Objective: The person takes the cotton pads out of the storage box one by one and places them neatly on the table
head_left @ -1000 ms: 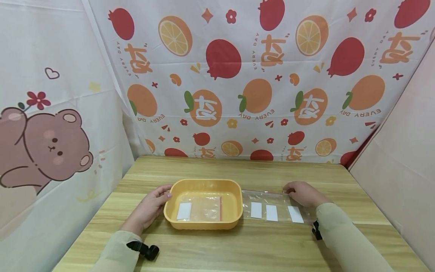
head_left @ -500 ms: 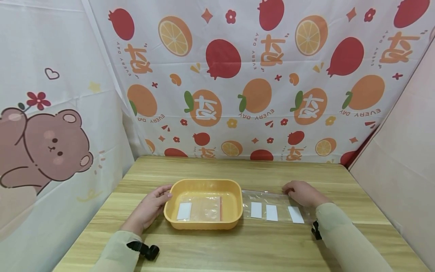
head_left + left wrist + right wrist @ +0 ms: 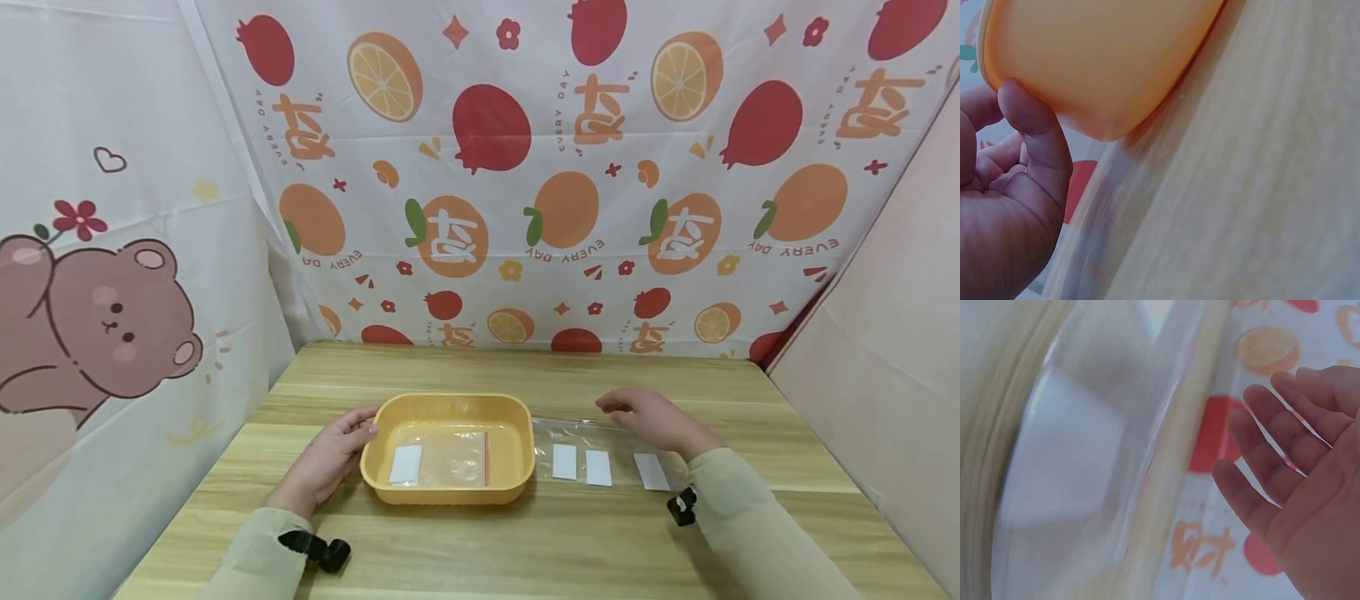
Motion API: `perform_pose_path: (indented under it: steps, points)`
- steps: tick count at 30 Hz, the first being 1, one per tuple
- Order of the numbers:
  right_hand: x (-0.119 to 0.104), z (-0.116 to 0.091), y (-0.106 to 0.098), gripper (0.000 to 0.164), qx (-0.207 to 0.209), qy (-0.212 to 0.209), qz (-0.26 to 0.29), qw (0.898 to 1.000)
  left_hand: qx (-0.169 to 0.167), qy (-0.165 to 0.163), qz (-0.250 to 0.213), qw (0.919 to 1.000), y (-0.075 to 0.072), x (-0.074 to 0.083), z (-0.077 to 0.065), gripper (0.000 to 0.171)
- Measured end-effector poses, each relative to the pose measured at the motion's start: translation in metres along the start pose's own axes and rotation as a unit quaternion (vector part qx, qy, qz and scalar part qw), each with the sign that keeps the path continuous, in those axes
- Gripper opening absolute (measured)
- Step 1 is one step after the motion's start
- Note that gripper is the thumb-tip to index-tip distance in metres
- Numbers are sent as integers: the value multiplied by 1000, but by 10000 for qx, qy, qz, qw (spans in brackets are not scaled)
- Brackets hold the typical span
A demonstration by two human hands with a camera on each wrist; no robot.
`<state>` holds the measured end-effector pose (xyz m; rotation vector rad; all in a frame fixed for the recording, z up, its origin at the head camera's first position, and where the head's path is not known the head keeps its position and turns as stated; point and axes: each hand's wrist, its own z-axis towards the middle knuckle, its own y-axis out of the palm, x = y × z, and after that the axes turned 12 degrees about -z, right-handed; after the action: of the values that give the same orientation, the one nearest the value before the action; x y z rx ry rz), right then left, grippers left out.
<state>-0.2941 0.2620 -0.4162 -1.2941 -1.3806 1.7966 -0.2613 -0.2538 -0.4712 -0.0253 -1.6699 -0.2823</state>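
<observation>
The left hand (image 3: 330,458) holds the yellow basin (image 3: 450,497) at its left end: the thumb presses the outer wall just under the rim, and the forefinger is bent close to the rim. The right hand (image 3: 656,421) has its fingers softly bent, with small gaps between them, and they are apart from the clear plastic bagging (image 3: 622,467) which lies near them.

The basin stands upright on the wooden table (image 3: 570,542). In it lies a small bag (image 3: 453,462) with a red strip at its right side and a white card (image 3: 406,464) at its left. The bagging lies flat to the right of the basin and shows three white rectangles (image 3: 598,468) in a row; I cannot tell if it is one bag or several.

Compared with half a second ago, the right hand is farther to the left, and its fingertips are now beyond the far edge of the bagging. The left hand, the basin and the bagging remain in the same places.
</observation>
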Motion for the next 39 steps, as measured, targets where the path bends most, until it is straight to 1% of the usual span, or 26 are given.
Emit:
perform_pose_path:
  steps: [6, 8, 11, 13, 17, 21, 24, 25, 29, 32, 36, 39]
  points:
    - [-28, 1, 2, 30, -64, -28, 826, 9966, 13, -15, -13, 10000, 1, 1, -1, 54]
    - [-39, 0, 1, 31, -134, 40, 1206, 9926, 17, -14, -6, 10000, 1, 2, -1, 54]
    - [-55, 0, 1, 33, -235, 65, 1821, 9830, 30, -14, -24, 10000, 1, 3, -1, 55]
    - [-64, 1, 2, 34, -317, 46, 2217, 9746, 38, -18, -32, 10000, 1, 3, -1, 55]
    - [-80, 2, 4, 38, -512, -153, 2913, 9551, 57, -30, -10, 10000, 2, 3, -1, 55]
    - [-95, 2, 8, 43, -699, -256, 3674, 9271, 64, -47, -8, 10000, 2, 3, -2, 54]
    - [-108, 2, 12, 45, -712, -185, 4129, 9078, 57, -55, -15, 10000, 2, 3, -1, 55]
    - [-112, 3, 14, 45, -690, -143, 4224, 9037, 63, -55, -17, 10000, 2, 2, -1, 55]
    - [-127, 8, 26, 47, -615, 42, 4452, 8933, 64, -36, -4, 10000, 2, 2, -2, 56]
    - [-136, 13, 36, 51, -596, 113, 4534, 8892, 58, -17, -16, 10000, 2, 1, -3, 56]
    - [-147, 20, 51, 55, -545, 251, 4686, 8814, 34, -14, -30, 10000, 3, 0, -4, 56]
    - [-157, 25, 59, 58, -530, 426, 4866, 8710, 68, -27, -3, 10000, 3, 0, -4, 56]
